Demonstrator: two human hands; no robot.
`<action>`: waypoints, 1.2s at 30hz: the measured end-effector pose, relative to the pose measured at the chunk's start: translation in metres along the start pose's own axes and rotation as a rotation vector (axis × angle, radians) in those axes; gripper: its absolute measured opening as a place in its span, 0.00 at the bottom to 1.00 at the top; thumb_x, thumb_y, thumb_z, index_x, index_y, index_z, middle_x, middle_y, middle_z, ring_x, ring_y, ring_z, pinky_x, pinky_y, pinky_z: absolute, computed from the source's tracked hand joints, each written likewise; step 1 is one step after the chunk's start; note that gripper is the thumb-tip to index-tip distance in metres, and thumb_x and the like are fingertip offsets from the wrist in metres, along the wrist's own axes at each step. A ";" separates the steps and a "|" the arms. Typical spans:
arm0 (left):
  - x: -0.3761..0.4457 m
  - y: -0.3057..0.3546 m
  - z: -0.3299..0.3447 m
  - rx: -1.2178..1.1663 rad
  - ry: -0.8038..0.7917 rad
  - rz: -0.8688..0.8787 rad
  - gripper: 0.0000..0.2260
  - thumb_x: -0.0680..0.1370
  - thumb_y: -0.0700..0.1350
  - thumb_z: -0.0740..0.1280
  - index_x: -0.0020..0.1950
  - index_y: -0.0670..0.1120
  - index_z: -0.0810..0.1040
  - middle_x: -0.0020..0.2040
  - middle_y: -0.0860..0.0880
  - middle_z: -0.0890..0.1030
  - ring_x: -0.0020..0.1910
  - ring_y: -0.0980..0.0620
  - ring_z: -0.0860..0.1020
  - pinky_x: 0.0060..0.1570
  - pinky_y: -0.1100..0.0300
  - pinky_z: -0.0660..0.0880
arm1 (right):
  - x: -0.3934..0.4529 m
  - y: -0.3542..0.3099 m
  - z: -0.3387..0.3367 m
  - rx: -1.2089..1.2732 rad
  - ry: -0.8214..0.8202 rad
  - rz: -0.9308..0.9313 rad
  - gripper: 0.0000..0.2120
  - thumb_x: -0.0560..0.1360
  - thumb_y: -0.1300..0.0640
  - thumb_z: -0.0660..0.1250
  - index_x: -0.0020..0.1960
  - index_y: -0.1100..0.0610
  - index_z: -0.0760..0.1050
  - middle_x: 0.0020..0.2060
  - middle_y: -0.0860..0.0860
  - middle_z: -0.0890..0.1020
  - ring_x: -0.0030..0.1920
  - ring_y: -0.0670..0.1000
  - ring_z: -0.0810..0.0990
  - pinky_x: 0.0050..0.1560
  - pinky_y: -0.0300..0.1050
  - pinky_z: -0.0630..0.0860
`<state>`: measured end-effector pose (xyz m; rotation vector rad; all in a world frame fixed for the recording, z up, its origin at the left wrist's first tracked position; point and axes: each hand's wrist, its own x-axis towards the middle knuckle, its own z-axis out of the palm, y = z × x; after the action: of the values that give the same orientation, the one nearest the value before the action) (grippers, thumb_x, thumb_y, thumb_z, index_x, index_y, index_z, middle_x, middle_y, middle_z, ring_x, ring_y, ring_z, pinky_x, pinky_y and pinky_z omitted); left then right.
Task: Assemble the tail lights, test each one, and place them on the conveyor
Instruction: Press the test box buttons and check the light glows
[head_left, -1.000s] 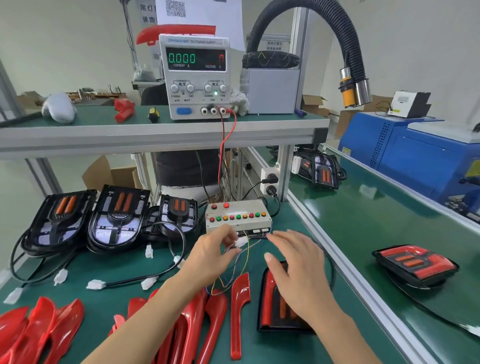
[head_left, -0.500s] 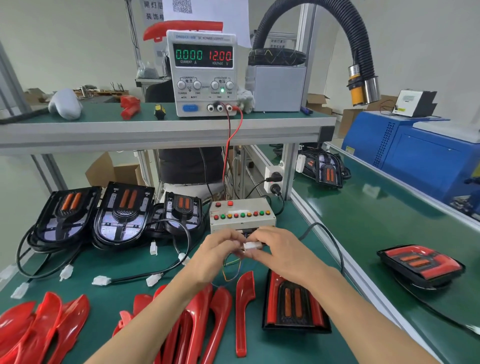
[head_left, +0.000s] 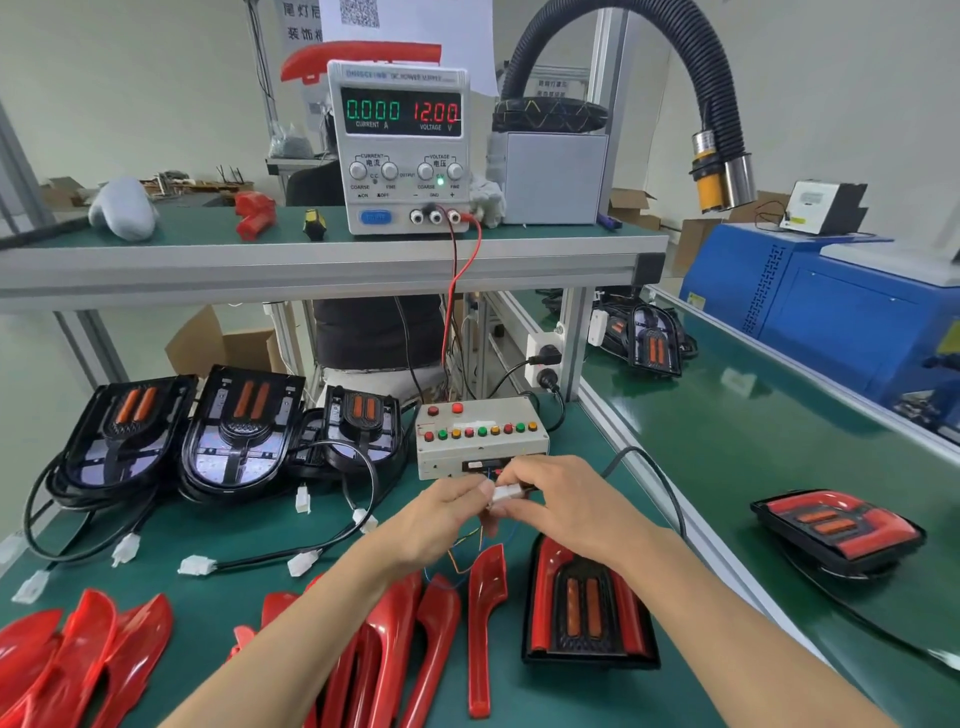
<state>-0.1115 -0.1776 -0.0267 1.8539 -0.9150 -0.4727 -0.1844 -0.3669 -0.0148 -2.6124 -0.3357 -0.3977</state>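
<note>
An assembled tail light (head_left: 584, 613), black with red lenses and two orange strips, lies on the green bench below my hands. My left hand (head_left: 441, 514) and my right hand (head_left: 566, 504) meet just in front of the white test box (head_left: 480, 436) and pinch a white connector (head_left: 506, 492) between them; thin coloured wires hang under it. The light's black cable (head_left: 660, 478) loops right of my right hand. A finished tail light (head_left: 836, 535) sits on the conveyor (head_left: 753, 457).
Three open black housings (head_left: 234, 431) with white-plug cables stand at the left. Loose red lens pieces (head_left: 395, 639) lie along the front edge. A power supply (head_left: 402, 145) reading 0.000 and 12.00 sits on the shelf. Another tail light (head_left: 652, 348) lies farther up the conveyor.
My right hand left the tail light and came up to join the left at the connector. Both hands now hold it together in front of the test box.
</note>
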 end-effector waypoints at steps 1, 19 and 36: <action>0.000 0.000 0.000 0.017 -0.003 -0.002 0.19 0.81 0.58 0.55 0.41 0.49 0.78 0.46 0.45 0.83 0.53 0.43 0.78 0.63 0.44 0.69 | 0.000 0.001 0.000 0.013 0.003 0.010 0.11 0.78 0.45 0.71 0.52 0.52 0.80 0.44 0.44 0.83 0.44 0.45 0.79 0.48 0.46 0.76; 0.002 -0.019 -0.025 0.132 0.228 0.057 0.20 0.83 0.51 0.54 0.36 0.46 0.76 0.37 0.48 0.78 0.39 0.50 0.75 0.49 0.51 0.71 | -0.006 0.027 -0.031 0.202 0.207 0.259 0.04 0.75 0.44 0.73 0.46 0.43 0.82 0.35 0.42 0.84 0.34 0.45 0.79 0.42 0.41 0.76; 0.006 -0.008 0.016 0.639 0.670 0.214 0.06 0.81 0.42 0.67 0.55 0.41 0.79 0.48 0.44 0.81 0.48 0.42 0.77 0.50 0.48 0.75 | -0.121 0.020 0.000 0.391 0.725 0.741 0.13 0.80 0.40 0.63 0.50 0.44 0.82 0.48 0.44 0.79 0.49 0.46 0.77 0.53 0.48 0.70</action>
<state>-0.1147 -0.1897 -0.0407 2.2173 -0.8211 0.6227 -0.2907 -0.4042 -0.0639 -1.8600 0.7000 -0.8460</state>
